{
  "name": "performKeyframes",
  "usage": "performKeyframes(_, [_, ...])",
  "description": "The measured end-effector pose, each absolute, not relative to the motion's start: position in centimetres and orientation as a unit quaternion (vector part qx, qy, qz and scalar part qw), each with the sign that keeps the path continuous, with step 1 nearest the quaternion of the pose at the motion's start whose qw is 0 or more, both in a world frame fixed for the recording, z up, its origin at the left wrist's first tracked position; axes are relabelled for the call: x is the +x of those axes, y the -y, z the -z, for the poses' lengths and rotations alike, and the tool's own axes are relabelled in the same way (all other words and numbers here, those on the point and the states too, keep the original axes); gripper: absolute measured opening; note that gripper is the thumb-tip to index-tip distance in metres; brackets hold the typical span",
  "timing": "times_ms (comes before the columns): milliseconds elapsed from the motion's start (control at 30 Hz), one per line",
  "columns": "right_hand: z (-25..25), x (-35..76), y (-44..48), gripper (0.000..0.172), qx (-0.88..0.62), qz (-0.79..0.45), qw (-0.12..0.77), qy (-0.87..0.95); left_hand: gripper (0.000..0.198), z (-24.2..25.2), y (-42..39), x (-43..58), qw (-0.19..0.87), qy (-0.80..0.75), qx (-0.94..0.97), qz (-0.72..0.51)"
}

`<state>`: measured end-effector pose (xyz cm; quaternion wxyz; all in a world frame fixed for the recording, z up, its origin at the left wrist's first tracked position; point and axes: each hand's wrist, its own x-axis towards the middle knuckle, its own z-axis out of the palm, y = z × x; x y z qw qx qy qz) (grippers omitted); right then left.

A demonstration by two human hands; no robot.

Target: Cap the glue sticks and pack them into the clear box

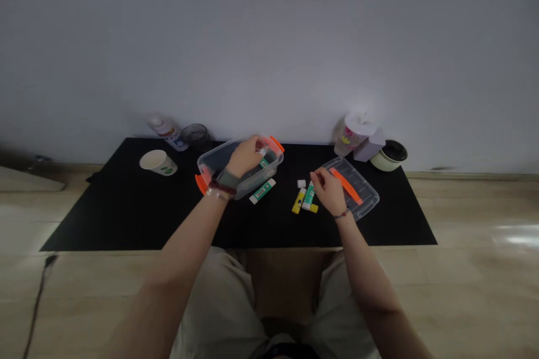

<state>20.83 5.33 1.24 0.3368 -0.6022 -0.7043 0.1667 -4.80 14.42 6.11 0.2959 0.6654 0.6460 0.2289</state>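
A black tabletop (105, 219) is carrying everything, with a pale wall behind it and the person's knees in beige shorts (210, 303) below its front edge. Two hands are working at mid-table.

Clear plastic box (217, 161), count 1, with 2 orange latches, is sitting left of centre. Its clear lid (365, 195), count 1, is lying to the right with an orange strip on it.

The left hand (245, 157) is resting over the box rim, fingers curled down beside a white-capped glue stick (264, 160) inside; whether they are gripping it, I cannot tell. The right hand (329, 190) is bunching its fingertips (316, 175) just above a teal glue stick (309, 195); contact is unclear.

Loose glue sticks are counted at 3: the teal one, a yellow one (298, 201), and a green-labelled one (263, 191) lying against the box. A yellow cap (314, 208) and a white cap (301, 183) are lying near the right hand.

Along the back are 2 cups, 1 bottle, and 1 bowl.
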Motion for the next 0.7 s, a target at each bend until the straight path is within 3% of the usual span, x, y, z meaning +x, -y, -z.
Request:
performKeyframes(100, [-1.0, 22.0, -5.9, 0.028, -0.624, -0.162, 0.332, 0.689, 0.016, -6.3, -8.8, -4.1, 0.251, -0.577, 0.723, -0.285])
performKeyframes(267, [0.1, 22.3, -6.3, 0.02, -0.633, -0.161, 0.284, 0.702, 0.014, -1.6, -2.5, -3.0, 0.217, -0.62, 0.726, -0.204])
performKeyframes(500, [1.4, 22.1, -6.7, 0.012, -0.625, -0.159, 0.208, 0.735, 0.037, 2.3, -3.0, -2.6, 0.097, -0.654, 0.747, -0.069])
performKeyframes(700, [1.8, 22.4, -7.0, 0.01, -0.622, -0.16, 0.195, 0.742, 0.034, 3.7, -3.9, -2.4, 0.084, -0.675, 0.733, -0.02])
